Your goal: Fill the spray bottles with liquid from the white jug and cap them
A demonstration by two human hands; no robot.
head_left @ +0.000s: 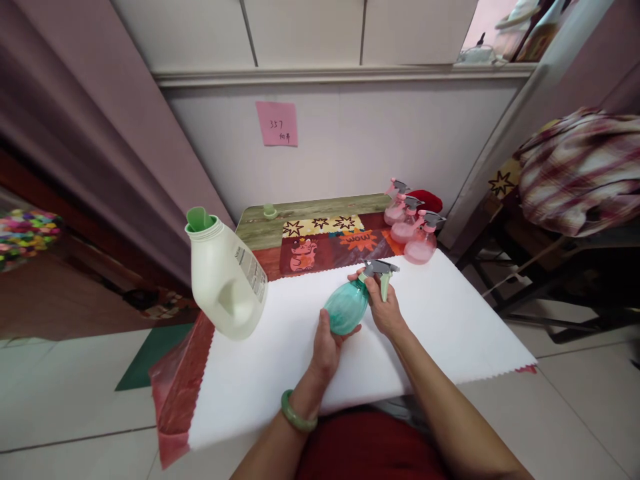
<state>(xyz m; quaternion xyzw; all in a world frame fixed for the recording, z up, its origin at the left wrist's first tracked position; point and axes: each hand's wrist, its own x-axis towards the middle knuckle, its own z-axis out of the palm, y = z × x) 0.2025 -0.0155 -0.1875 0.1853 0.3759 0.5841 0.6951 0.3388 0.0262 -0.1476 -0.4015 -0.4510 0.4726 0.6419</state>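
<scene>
A teal spray bottle (346,308) with a grey and pale green trigger head is held tilted above the white sheet on the table. My left hand (327,343) is wrapped around the rounded base of its body. My right hand (383,307) closes on the neck, just below the trigger head, which leans to the upper right. Some of the fingers are hidden behind the bottle. To the left stands a large pale green jug (227,280), uncapped, with a green spout in its mouth.
Three pink spray bottles (421,248) stand at the table's back right, beside a red object (425,200). A small green cap (270,211) lies at the back left. A pink note (277,125) is stuck on the wall. Right of the table is a dark stool with plaid cloth (583,170).
</scene>
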